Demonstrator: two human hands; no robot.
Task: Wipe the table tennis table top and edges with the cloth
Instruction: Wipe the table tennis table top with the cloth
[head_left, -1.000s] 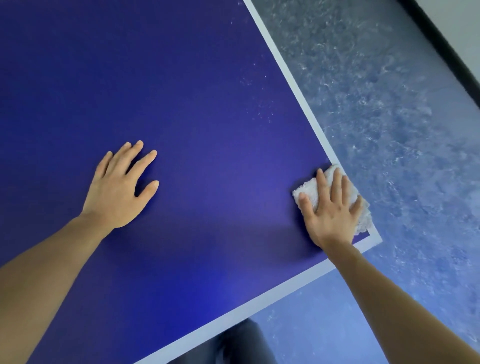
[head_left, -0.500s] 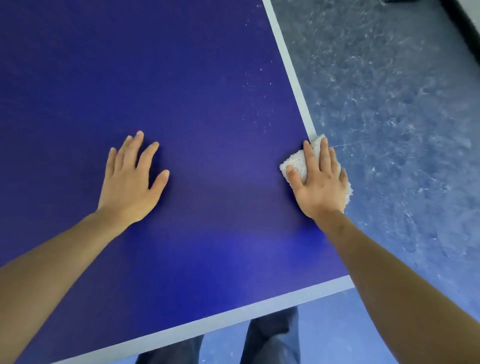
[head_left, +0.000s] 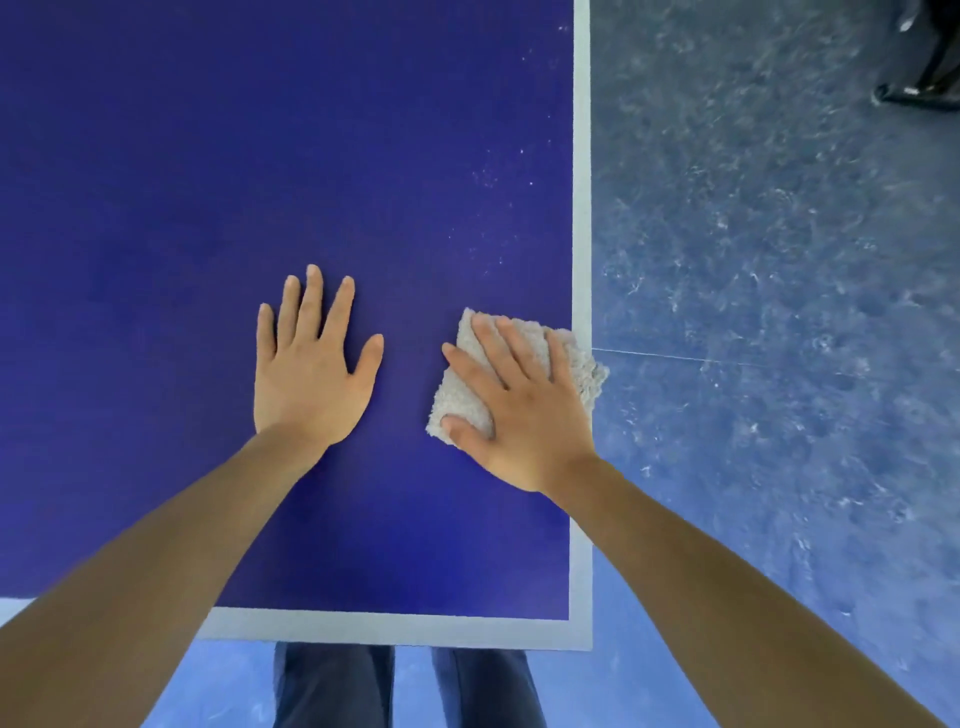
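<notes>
**Flat hands at the right edge of the blue tabletop**

Head view: A deep-blue table tennis tabletop (head_left: 208, 156) fills the left and centre, edged by a pale grey-white border line (head_left: 582, 156) along its right side and its near end. The two lines meet at the near right corner. Faint white specks (head_left: 488, 176) dot the blue surface beyond the hands, close to the right line.

The left hand (head_left: 306, 374) lies released, palm down on bare blue, fingers straight and slightly spread. The right hand (head_left: 519, 410) is also flat, its straight fingers pressing a small folded off-white fluffy cloth (head_left: 584, 371) onto the tabletop. The cloth covers the right border line and its outer corner pokes just past the edge.

Right of the tabletop lies a mottled blue-grey floor (head_left: 779, 312), wide and open, with a thin pale line (head_left: 675, 356) across it. A dark object (head_left: 924, 78) sits in the far right corner, too cropped to identify. Dark blue trouser legs (head_left: 332, 686) show below the near end.
</notes>
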